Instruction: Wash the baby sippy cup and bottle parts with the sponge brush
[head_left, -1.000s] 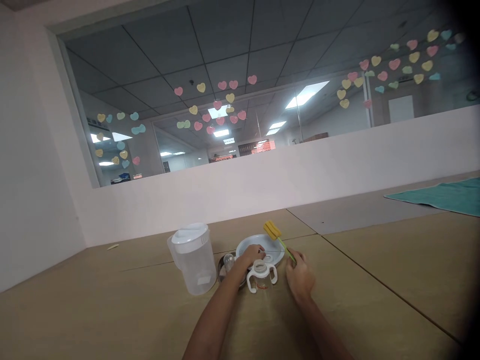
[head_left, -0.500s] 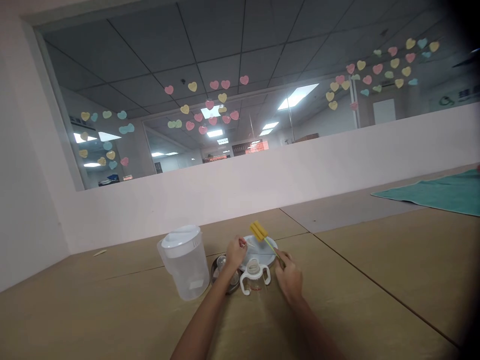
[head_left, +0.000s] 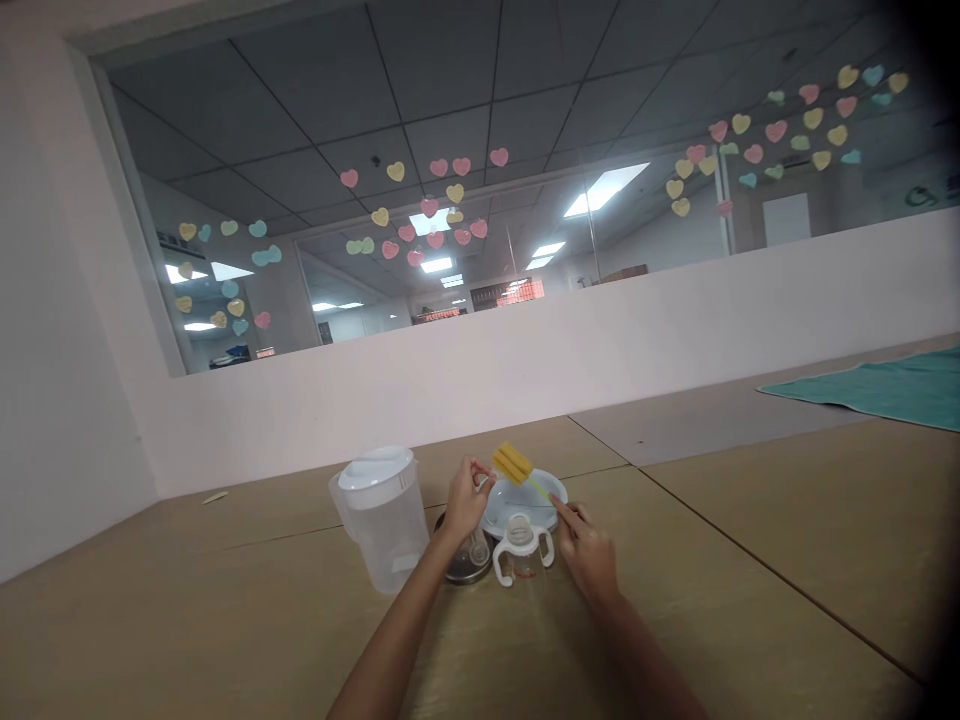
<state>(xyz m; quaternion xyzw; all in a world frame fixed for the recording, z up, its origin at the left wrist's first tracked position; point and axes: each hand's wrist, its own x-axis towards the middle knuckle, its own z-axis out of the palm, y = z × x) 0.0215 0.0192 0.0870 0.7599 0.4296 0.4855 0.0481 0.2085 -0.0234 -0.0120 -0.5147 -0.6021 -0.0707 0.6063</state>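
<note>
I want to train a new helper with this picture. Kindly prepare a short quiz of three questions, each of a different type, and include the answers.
1. True or false: the right hand holds the sponge brush.
2. Fill in the missing word: the bottle in front of the white dish has two white ____.
3. Where does the lidded pitcher stand?
A) To the right of the bottle
B) Inside the white dish
C) To the left of the metal bowl

Key: 1 true; 2 handles; 3 C
</note>
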